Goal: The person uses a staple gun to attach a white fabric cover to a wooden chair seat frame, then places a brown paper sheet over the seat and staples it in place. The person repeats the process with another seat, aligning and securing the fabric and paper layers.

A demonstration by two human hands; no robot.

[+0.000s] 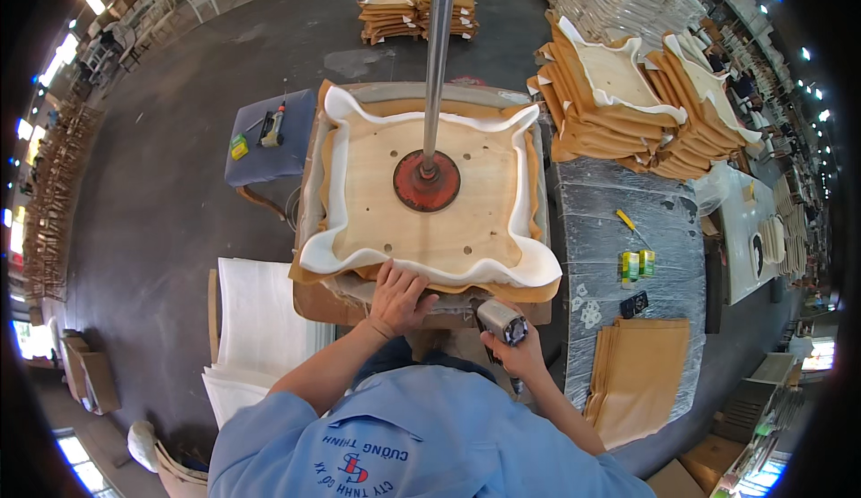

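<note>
A wooden seat panel (359, 184) lies underside up on a padded stand, with white padding (336, 157) and a tan cover (529, 294) folding up around its edges. A round red press foot (414, 195) on a metal rod (438, 68) bears on the panel's middle. My left hand (400, 297) is at the near edge, its bent fingers gripping the tan cover and touching the white padding. In my right hand (523, 355) is a staple gun (502, 320), held just short of the seat's near right edge. The gun's nose is hidden from view.
A blue upholstered stool (260, 162) at the left carries a drill (273, 129) and a small box. White padding sheets (260, 319) stand at the lower left. On the plastic-covered table (583, 229) are a yellow cutter (627, 220), small boxes, a phone and tan covers (641, 368). Padded seats (601, 95) are stacked beyond.
</note>
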